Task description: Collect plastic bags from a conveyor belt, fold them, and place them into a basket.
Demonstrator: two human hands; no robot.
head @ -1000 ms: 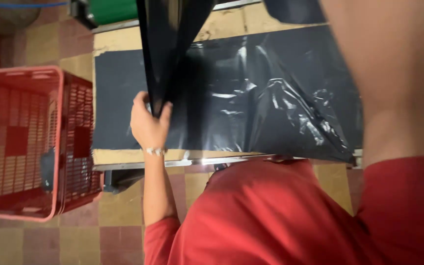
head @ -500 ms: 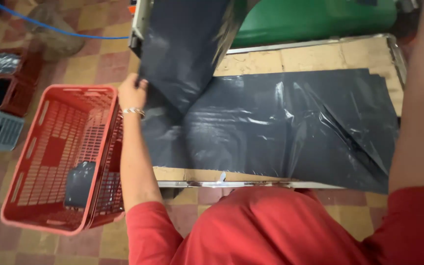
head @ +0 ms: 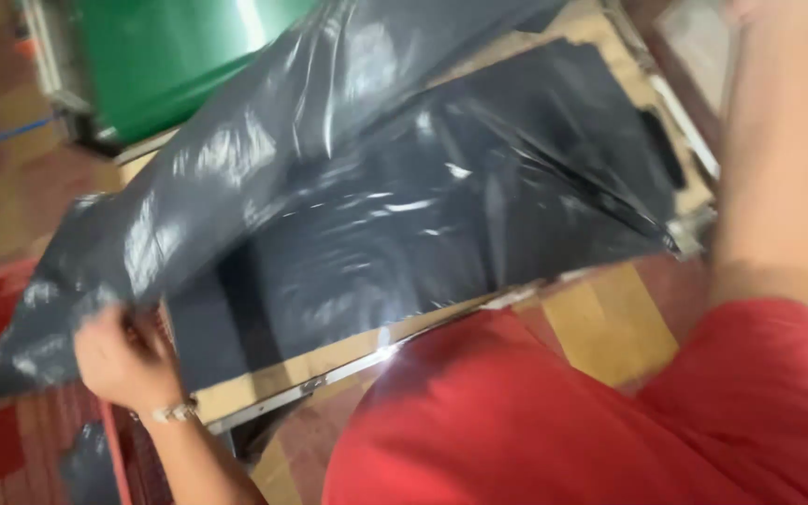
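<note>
My left hand (head: pixel 123 360), with a bracelet at the wrist, grips the lower end of a shiny black plastic bag (head: pixel 264 159). The bag stretches slantwise from that hand up to the top edge of the view. Under it, more black bags lie flat in a pile (head: pixel 441 224) on a wooden table (head: pixel 610 318). My right arm (head: pixel 778 168) rises along the right side, and its hand is cut off by the top edge. I wear a red shirt (head: pixel 563 421). The whole picture is blurred by motion.
A green, drum-like object (head: pixel 161 56) stands behind the table at the top left. A red plastic basket (head: pixel 11 374) sits on the tiled floor at the lower left, partly hidden by the bag. A metal strip (head: pixel 348 369) runs along the table's near edge.
The view has swung and tilted. The lifted bag now slants low across the table instead of hanging upright, and my left hand has dropped with it to the lower left, over the basket.
</note>
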